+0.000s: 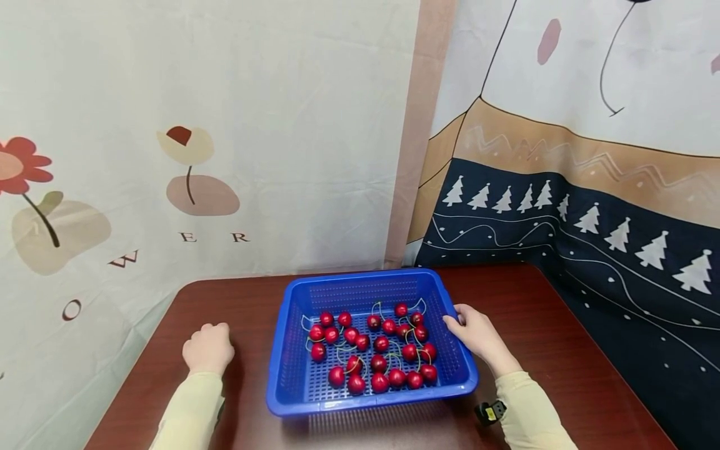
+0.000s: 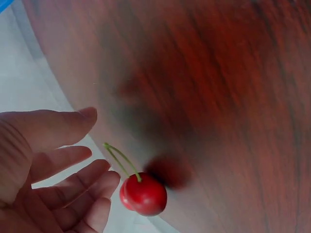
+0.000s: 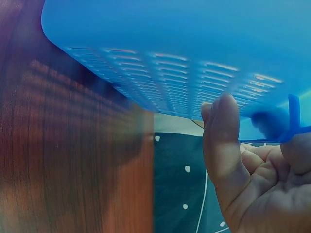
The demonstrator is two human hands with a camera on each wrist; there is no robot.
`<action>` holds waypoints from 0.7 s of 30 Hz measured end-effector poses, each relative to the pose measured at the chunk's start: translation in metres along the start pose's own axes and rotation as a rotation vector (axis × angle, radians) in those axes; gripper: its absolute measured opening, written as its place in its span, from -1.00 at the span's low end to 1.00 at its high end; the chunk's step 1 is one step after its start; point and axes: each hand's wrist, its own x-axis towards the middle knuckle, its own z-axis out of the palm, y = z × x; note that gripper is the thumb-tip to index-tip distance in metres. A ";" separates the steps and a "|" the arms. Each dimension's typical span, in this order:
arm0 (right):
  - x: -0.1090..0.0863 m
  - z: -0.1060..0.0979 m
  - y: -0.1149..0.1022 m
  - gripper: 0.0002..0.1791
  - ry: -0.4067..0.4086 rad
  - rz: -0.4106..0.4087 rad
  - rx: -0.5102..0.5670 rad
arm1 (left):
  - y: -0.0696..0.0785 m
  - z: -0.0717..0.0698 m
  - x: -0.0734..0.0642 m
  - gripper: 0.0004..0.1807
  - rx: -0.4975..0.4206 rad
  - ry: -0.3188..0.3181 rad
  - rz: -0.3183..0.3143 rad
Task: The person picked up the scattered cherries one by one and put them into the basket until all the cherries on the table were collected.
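A blue plastic basket (image 1: 373, 407) with slotted walls holds several red cherries (image 1: 379, 382), many with green stems. My right hand (image 1: 478, 331) grips its right rim; in the right wrist view the thumb (image 3: 224, 131) lies along the slotted outer wall. To the left of the basket, my left hand (image 1: 209, 350) is low over the table, knuckles up. The left wrist view shows a pair of cherries (image 2: 146, 194) with joined stems just beyond the fingertips. Thumb and fingers of that left hand are apart, with nothing pinched between them. In the head view this pair is hidden by the hand.
Both hands and the basket are at a dark red-brown wooden table (image 1: 247, 306) with rounded far corners. A printed cloth (image 1: 304, 156) hangs right behind it, and a dark tree-patterned cloth (image 1: 619, 300) runs along the right side. A small black device (image 1: 490, 412) is at the right wrist.
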 end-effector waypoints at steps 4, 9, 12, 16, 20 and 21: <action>0.000 0.001 0.000 -0.51 0.003 0.004 0.005 | -0.002 0.002 0.002 -0.85 0.020 -0.018 0.017; 0.001 0.001 -0.001 -0.51 0.002 0.001 0.006 | -0.004 0.004 0.004 -0.81 0.044 -0.030 0.049; 0.001 0.001 -0.001 -0.52 0.002 0.004 0.009 | -0.005 0.007 0.006 -0.78 0.048 -0.029 0.062; 0.001 0.001 -0.001 -0.51 0.001 0.001 0.001 | -0.008 0.011 0.007 -0.76 0.046 -0.028 0.071; 0.000 0.000 0.000 -0.51 0.001 0.000 -0.001 | -0.009 0.014 0.008 -0.75 0.043 -0.027 0.081; 0.001 0.000 0.000 -0.51 0.001 0.002 0.002 | -0.009 0.014 0.009 -0.74 0.043 -0.025 0.085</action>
